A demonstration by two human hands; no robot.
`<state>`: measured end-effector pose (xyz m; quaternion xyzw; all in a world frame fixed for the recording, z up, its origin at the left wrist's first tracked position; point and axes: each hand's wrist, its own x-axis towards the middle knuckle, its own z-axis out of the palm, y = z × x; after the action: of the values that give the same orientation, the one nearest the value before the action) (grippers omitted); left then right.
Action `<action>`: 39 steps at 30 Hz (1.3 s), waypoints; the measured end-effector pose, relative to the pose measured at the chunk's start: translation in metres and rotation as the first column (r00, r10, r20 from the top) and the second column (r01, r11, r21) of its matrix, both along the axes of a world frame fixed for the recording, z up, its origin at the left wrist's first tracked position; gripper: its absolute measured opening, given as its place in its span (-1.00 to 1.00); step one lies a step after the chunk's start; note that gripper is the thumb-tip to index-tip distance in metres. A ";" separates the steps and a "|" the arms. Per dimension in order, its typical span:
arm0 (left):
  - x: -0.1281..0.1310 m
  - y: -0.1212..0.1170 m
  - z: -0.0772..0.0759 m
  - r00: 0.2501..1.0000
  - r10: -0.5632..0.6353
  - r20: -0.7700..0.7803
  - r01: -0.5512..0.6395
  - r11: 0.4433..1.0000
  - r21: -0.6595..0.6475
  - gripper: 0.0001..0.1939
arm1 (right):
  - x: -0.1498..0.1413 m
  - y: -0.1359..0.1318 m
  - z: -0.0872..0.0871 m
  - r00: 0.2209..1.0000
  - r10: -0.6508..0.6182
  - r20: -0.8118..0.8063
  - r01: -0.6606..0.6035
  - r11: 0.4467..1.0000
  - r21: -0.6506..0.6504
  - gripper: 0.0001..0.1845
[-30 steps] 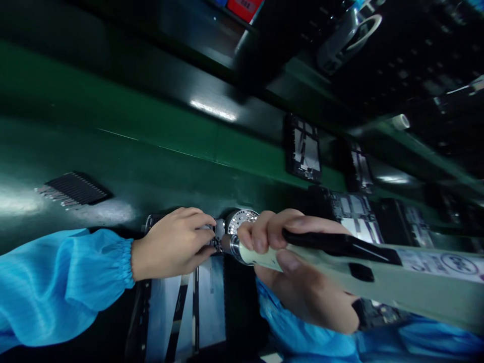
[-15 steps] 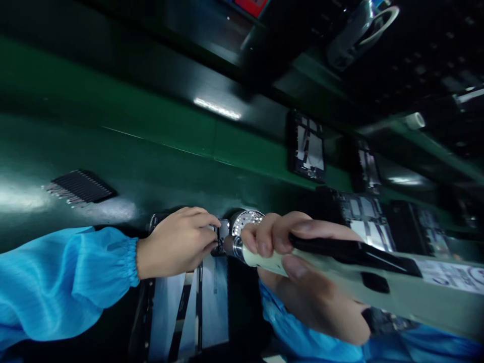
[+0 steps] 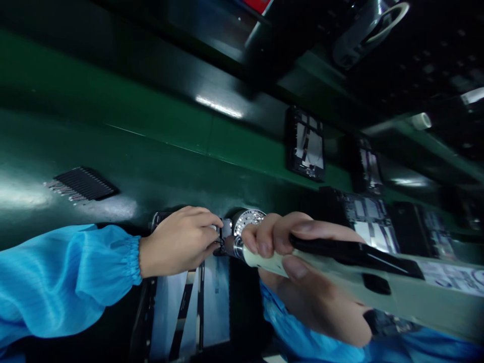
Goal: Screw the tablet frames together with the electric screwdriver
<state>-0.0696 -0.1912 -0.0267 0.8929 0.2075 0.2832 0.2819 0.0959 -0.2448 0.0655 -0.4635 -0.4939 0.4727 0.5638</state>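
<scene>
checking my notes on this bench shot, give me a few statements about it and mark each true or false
1. The right hand grips the screwdriver. True.
2. The left hand is wrapped around the screwdriver too. False: it is at the upper part of the open device.
3. The ribbed black block lies under the left hand. False: it lies apart, on the green bench.
4. The round silver tray sits beyond the screwdriver's tip. True.
5. The sleeves are yellow. False: they are blue.
</scene>
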 end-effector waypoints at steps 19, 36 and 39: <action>-0.001 -0.003 0.000 0.989 -0.003 -0.145 0.031 0.982 0.187 -0.84 | 0.011 -0.008 -0.021 0.984 -0.106 0.140 0.092 0.991 0.099 -0.67; 0.003 -0.001 0.000 0.980 -0.006 -0.198 0.053 0.971 0.232 -0.85 | 0.001 -0.008 -0.024 0.961 -0.163 0.225 0.150 0.986 0.076 -0.71; 0.000 -0.012 0.007 0.981 0.077 -0.179 -0.012 0.940 0.341 -0.80 | 0.005 -0.008 -0.031 0.963 -0.164 0.215 0.139 0.982 0.128 -0.72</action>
<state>-0.0697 -0.2031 -0.0195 0.9459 0.2019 0.2347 0.0968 0.1006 -0.2526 0.0343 -0.5181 -0.5430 0.3445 0.5639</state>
